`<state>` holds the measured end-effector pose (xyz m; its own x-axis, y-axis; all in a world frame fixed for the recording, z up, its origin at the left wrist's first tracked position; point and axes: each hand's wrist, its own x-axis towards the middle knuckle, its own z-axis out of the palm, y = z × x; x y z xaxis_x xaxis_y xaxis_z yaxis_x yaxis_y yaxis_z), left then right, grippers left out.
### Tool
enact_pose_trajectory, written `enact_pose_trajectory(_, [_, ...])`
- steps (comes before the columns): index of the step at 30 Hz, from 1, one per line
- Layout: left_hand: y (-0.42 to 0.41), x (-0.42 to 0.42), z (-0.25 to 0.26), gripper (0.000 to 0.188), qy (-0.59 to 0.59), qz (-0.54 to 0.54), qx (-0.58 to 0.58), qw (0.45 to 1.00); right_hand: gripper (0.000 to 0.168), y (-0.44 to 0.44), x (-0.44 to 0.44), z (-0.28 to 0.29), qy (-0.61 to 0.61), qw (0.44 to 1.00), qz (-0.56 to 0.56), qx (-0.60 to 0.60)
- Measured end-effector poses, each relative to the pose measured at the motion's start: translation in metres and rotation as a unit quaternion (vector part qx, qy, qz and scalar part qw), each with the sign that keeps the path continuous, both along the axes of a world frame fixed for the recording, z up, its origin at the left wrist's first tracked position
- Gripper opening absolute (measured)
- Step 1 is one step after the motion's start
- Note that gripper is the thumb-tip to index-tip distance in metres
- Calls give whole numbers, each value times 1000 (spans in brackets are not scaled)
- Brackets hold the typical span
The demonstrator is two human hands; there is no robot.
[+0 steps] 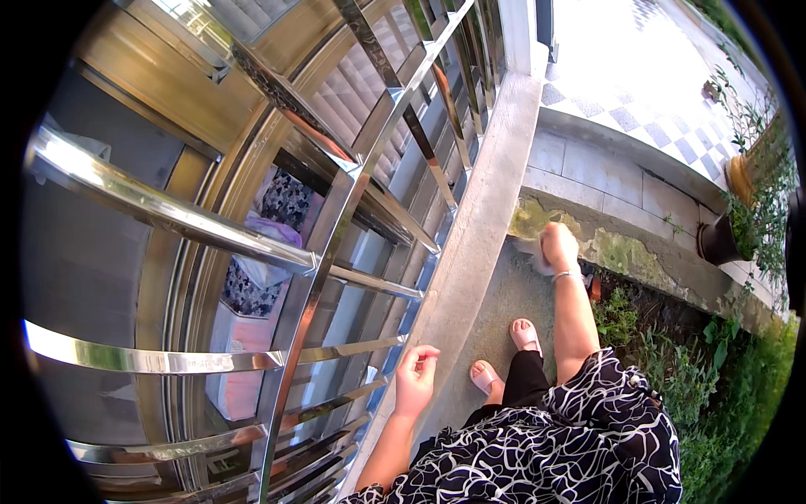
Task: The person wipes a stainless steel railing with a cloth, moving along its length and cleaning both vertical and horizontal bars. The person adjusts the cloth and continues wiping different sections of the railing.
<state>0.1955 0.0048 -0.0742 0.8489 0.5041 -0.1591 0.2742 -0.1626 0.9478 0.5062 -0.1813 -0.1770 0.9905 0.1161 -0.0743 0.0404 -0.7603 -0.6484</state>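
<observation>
My left hand (416, 380) is raised beside the concrete window ledge (469, 242), its fingers curled towards the thumb, with nothing visible in it. Stretched forward, my right hand (559, 247) is closed around a pale, blurred thing (539, 259), perhaps a cloth; motion blur hides its shape. That hand is over the end of the walkway, by the mossy concrete step edge (620, 249), and wears a band at the wrist. To the left stands a shiny metal window grille (315, 283), which neither hand appears to touch.
Behind the grille, patterned fabric (255, 290) and a pink-and-white item (236, 365) are visible. My feet in pink slippers stand on the concrete walkway (510, 293). Plants (680, 372) grow at right. A dark flowerpot (724, 239) stands on the tiled step, below a checkered floor (630, 120).
</observation>
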Motion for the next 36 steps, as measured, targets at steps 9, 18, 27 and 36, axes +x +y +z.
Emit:
enact_pose_trajectory(9, [3, 13, -17, 10, 64, -12, -33, 997, 25, -26, 4, -32, 179, 890, -15, 420])
enact_pose_trajectory(18, [-5, 49, -16, 34, 64, 35, -260, 963, 32, 60, -83, 57, 427, 650, 240, 581])
enact_pose_trajectory(27, [-1, 61, -7, 32, -80, 140, -376, 912, 37, 97, -103, 55, 424, 662, 394, 476])
enact_pose_trajectory(36, [7, 32, -1, 28, -21, 200, -163, 966, 31, 247, -82, 50, 178, 748, 282, 575])
